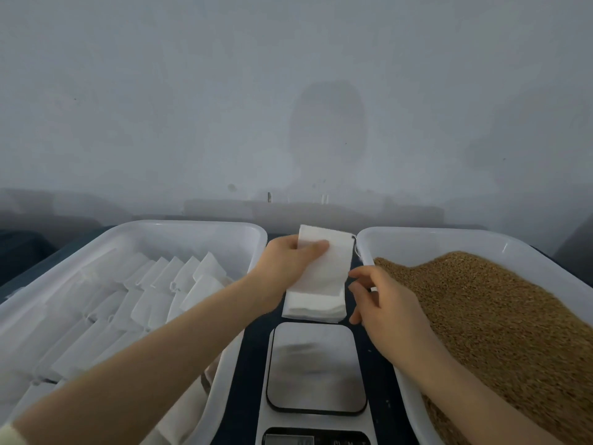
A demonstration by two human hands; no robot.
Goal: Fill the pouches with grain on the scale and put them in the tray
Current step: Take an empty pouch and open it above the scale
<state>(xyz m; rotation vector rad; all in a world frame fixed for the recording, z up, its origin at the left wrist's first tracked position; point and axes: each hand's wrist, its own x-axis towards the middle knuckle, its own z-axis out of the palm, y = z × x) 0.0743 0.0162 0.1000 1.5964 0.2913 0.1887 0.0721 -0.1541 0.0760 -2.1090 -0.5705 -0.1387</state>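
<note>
Big white left tray [192, 224] is lined with rows of pouches [128, 300], and the right tray [417, 234] is heaped with brown grain [497, 316]. The scale [316, 367] sits between them on the dark counter [250, 396], with a stack of flat pouches [314, 305] just behind it. The left hand [288, 261] pinches one pouch [330, 261] above that stack. The right hand [385, 309] hovers beside it, fingers loosely curled, gripping nothing.

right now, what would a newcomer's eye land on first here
The brown grain heap filling the right tray stands out most against all the white. Next, the left hand pinches a white pouch above the stack between the trays, behind the bare scale. The left tray holds rows of white pouches.
</note>
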